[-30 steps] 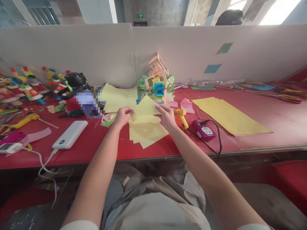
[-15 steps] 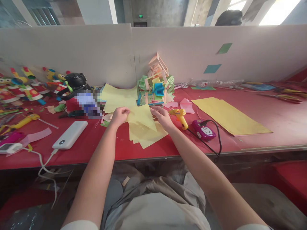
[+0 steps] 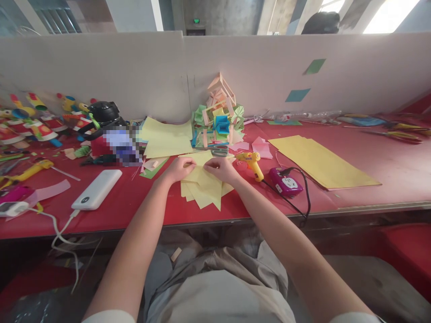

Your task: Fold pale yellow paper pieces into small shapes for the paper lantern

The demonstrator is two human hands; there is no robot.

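A pale yellow sheet of paper (image 3: 201,158) is pinched between my two hands over several loose yellow sheets (image 3: 204,196) near the table's front edge. My left hand (image 3: 182,169) is closed on the paper's left side, and my right hand (image 3: 222,170) is closed on its right side. The fingertips of both hands are close together. Just beyond them lies a pair of scissors (image 3: 220,151) with grey-green handles. A yellow glue gun (image 3: 251,160) rests to the right of my right hand.
Behind stands a pile of folded-paper pieces (image 3: 218,114). To the right are a purple power socket (image 3: 286,183) with a black cord and a yellow paper stack (image 3: 325,163). A white power bank (image 3: 97,190) lies left, near a black-lidded bottle (image 3: 105,114) and colourful figures (image 3: 40,121).
My hands have moved closer together and slightly down, bringing the held sheet lower, nearer the loose sheets. The scissors and a green paper piece behind have come into clearer view.
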